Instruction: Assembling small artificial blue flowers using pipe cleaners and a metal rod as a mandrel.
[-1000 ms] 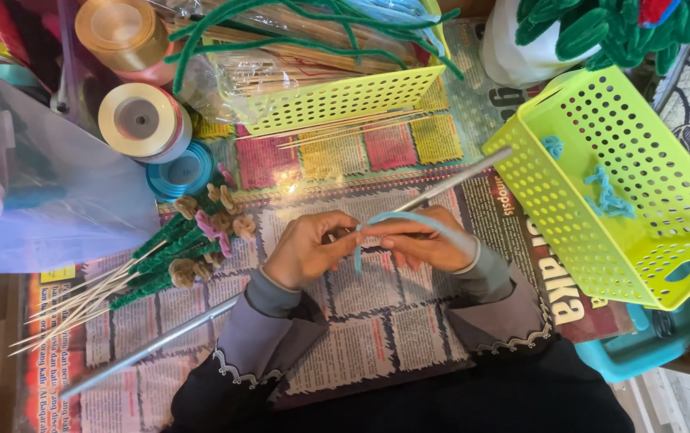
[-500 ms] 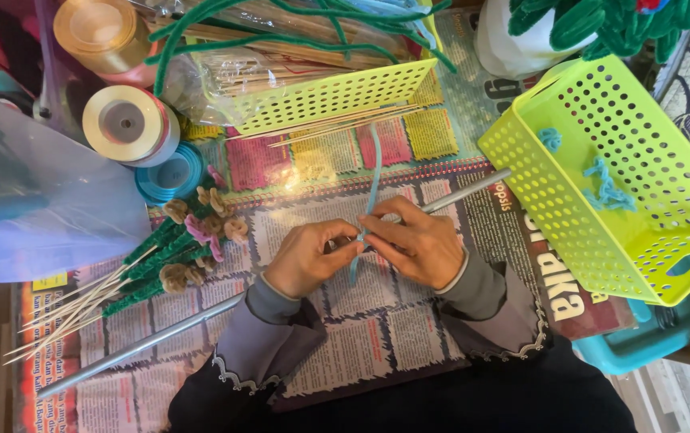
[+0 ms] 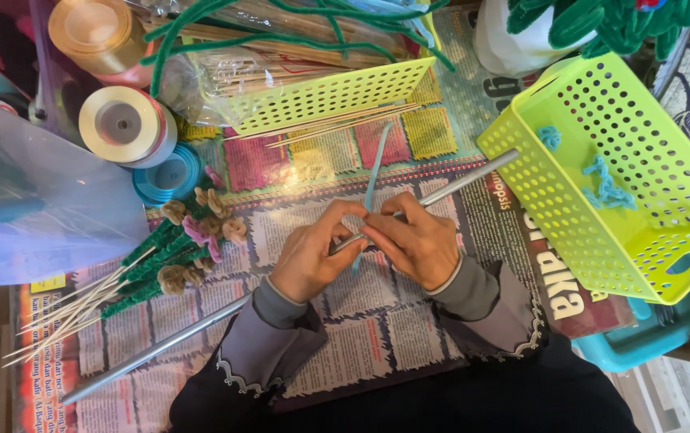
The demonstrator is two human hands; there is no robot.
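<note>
Head view: left hand (image 3: 309, 261) and right hand (image 3: 413, 240) both pinch the blue pipe cleaner (image 3: 375, 172) against the rod (image 3: 457, 186). Its free end, curved a second ago, now points straight up; winding continues.

Both hands meet just below the middle of the frame, fingertips nearly touching. The left hand (image 3: 309, 258) comes in from the lower left, back facing up, its fingers curled inward and thumb and forefinger pinched together at the tip. The right hand (image 3: 411, 240) comes in from the lower right, also knuckles up, fingers bent and closed in a pinch facing the left one. Both forearms angle up from the bottom centre, forming a shallow V, wrists covered by grey sleeves with scalloped cuffs.
</note>
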